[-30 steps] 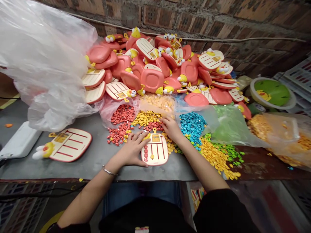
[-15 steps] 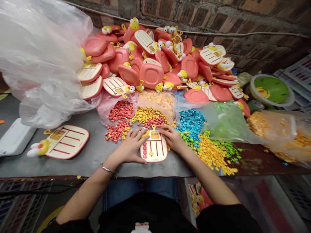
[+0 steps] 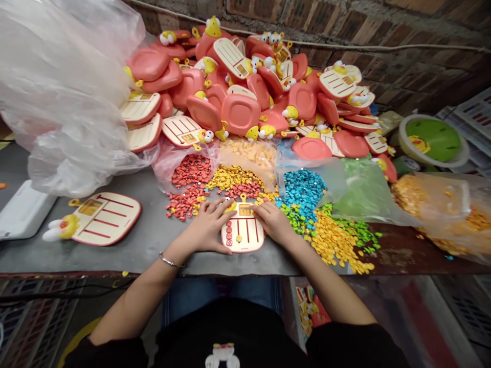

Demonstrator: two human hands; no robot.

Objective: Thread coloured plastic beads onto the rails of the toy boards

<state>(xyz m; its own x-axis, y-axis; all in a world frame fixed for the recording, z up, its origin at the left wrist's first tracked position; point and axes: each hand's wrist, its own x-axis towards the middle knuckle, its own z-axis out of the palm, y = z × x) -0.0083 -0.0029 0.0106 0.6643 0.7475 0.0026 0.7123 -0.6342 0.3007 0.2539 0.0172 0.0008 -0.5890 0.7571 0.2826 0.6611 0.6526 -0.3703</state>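
Observation:
A cream board with a red rim (image 3: 251, 241) lies flat near the table's front edge. Red pieces (image 3: 229, 232) stand in a column at its left side, and one yellow piece (image 3: 239, 238) sits beside them. My left hand (image 3: 209, 225) grips the board's left side, thumb at the lower edge and fingers over its upper left. My right hand (image 3: 271, 220) is at the board's upper right, its fingers bent together near the picture window; whatever the fingertips hold, if anything, is too small to make out.
Behind lie loose red (image 3: 187, 197), yellow (image 3: 337, 243) and blue pieces (image 3: 303, 189). A heap of pink-backed boards (image 3: 240, 115) stands by the brick wall. Another board (image 3: 109, 220), a white box (image 3: 25, 212) and a plastic bag (image 3: 69, 97) are at left; a green-lidded tub (image 3: 433, 138) at right.
My right hand's fingers have shifted slightly left and down over the board's upper right. My left hand keeps its place on the board. The whole view has tilted slightly.

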